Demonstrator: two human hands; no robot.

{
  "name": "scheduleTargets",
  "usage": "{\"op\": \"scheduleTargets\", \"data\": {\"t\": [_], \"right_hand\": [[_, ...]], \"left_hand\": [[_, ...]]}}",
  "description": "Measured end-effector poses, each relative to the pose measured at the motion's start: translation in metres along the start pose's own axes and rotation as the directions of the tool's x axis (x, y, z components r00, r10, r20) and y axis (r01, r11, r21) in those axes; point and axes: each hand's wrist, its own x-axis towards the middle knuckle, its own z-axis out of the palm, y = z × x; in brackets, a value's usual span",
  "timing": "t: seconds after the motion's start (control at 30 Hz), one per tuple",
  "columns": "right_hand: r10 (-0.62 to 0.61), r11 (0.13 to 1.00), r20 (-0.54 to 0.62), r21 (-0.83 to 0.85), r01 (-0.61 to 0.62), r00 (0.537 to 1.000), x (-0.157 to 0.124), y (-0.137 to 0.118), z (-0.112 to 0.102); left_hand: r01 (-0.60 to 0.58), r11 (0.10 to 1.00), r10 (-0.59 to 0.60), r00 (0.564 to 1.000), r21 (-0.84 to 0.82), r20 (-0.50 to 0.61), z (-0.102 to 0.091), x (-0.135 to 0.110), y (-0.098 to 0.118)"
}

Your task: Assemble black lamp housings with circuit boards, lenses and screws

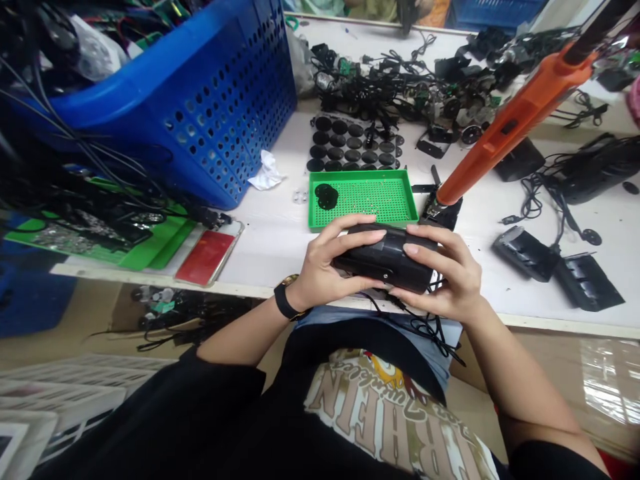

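Both my hands grip a black plastic device casing (385, 257) above the near edge of the white worktable (280, 230). My left hand (327, 263) wraps its left end, fingers over the top, a black wristwatch on the wrist. My right hand (443, 270) clasps the right end, fingers curled over the top. Thin black wires (425, 327) hang from the casing toward my lap.
A green tray (363, 197) with small screws and a black disc lies just behind the casing. An orange electric screwdriver (520, 110) hangs at the right. A blue perforated basket (200, 100) stands at left. Black round parts (353, 143), cable heaps and black housings (555, 263) lie around.
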Motion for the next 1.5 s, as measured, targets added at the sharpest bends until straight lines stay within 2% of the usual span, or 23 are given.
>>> {"op": "scheduleTargets", "data": {"t": [0.13,0.2,0.27,0.3,0.33,0.4,0.43,0.5,0.63,0.7,0.77,0.8,0.83,0.9,0.93,0.97,1.03,1.1,1.17,1.27,1.43,1.5], "right_hand": [[-0.089,0.996,-0.051,-0.028,0.088,0.995,0.001,0.0,0.001],[-0.107,0.993,-0.069,-0.053,0.104,0.992,0.001,-0.001,0.002],[-0.095,0.989,-0.116,-0.121,0.081,0.989,0.0,-0.002,0.005],[-0.086,0.985,-0.146,-0.161,0.062,0.986,-0.001,-0.003,0.008],[-0.076,0.98,-0.173,-0.196,0.041,0.982,-0.002,-0.003,0.011],[-0.057,0.971,-0.201,-0.241,0.007,0.978,-0.006,-0.004,0.02],[-0.049,0.968,-0.203,-0.25,-0.003,0.978,-0.008,-0.004,0.026],[-0.035,0.966,-0.194,-0.256,-0.016,0.98,-0.014,-0.004,0.036],[0.035,0.977,-0.098,-0.204,-0.055,0.995,-0.021,-0.007,0.043],[0.114,0.991,-0.053,-0.07,-0.117,0.992,-0.023,-0.011,0.038],[0.273,0.954,-0.044,0.144,-0.265,0.961,-0.025,-0.016,0.031],[0.392,0.893,-0.043,0.259,-0.369,0.919,-0.027,-0.019,0.029],[0.524,0.798,-0.035,0.371,-0.476,0.851,-0.028,-0.022,0.027],[0.743,0.534,0.039,0.567,-0.628,0.668,-0.031,-0.025,0.026],[0.808,0.39,0.109,0.639,-0.663,0.58,-0.031,-0.026,0.027],[0.838,0.259,0.186,0.692,-0.674,0.513,-0.032,-0.027,0.029],[0.832,0.044,0.34,0.747,-0.664,0.438,-0.03,-0.029,0.034],[0.789,-0.089,0.453,0.753,-0.652,0.415,-0.027,-0.033,0.038],[0.746,-0.151,0.522,0.738,-0.657,0.414,-0.021,-0.038,0.039],[0.718,-0.155,0.554,0.718,-0.679,0.421,-0.012,-0.046,0.036],[0.699,-0.131,0.534,0.75,-0.649,0.476,-0.008,-0.055,0.03],[0.71,-0.132,0.523,0.757,-0.64,0.472,-0.01,-0.056,0.03]], "left_hand": [[-0.194,0.979,0.19,0.979,0.06,0.067,-0.003,0.003,-0.011],[-0.187,0.982,0.185,0.98,0.023,0.074,0.0,0.001,-0.015],[-0.066,0.989,0.066,0.998,-0.134,-0.006,0.009,-0.003,-0.015],[0.031,0.963,-0.045,0.998,-0.268,-0.045,0.016,-0.005,-0.013],[0.138,0.894,-0.177,0.983,-0.425,-0.053,0.023,-0.008,-0.01],[0.336,0.649,-0.419,0.907,-0.682,0.048,0.039,-0.013,0.0],[0.401,0.524,-0.502,0.858,-0.751,0.108,0.047,-0.013,0.006],[0.442,0.354,-0.631,0.763,-0.824,0.138,0.059,-0.011,0.016],[0.436,0.185,-0.791,0.598,-0.881,0.129,0.068,0.003,0.024],[0.466,0.117,-0.823,0.54,-0.877,0.178,0.065,0.007,0.021],[0.496,0.079,-0.833,0.509,-0.864,0.216,0.06,0.007,0.018],[0.505,0.08,-0.835,0.505,-0.86,0.219,0.058,0.006,0.016],[0.509,0.092,-0.835,0.507,-0.856,0.212,0.055,0.004,0.014],[0.524,0.114,-0.831,0.515,-0.844,0.208,0.051,0.0,0.011],[0.537,0.118,-0.826,0.52,-0.835,0.218,0.05,-0.002,0.01],[0.551,0.121,-0.817,0.528,-0.826,0.232,0.049,-0.004,0.01],[0.568,0.144,-0.798,0.55,-0.81,0.244,0.049,-0.008,0.01],[0.57,0.195,-0.782,0.582,-0.798,0.224,0.049,-0.013,0.013],[0.579,0.238,-0.772,0.6,-0.779,0.21,0.05,-0.017,0.016],[0.596,0.264,-0.767,0.607,-0.758,0.209,0.05,-0.024,0.02],[0.598,0.335,-0.768,0.621,-0.728,0.156,0.05,-0.031,0.021],[0.606,0.343,-0.77,0.619,-0.718,0.155,0.051,-0.031,0.021]]}}
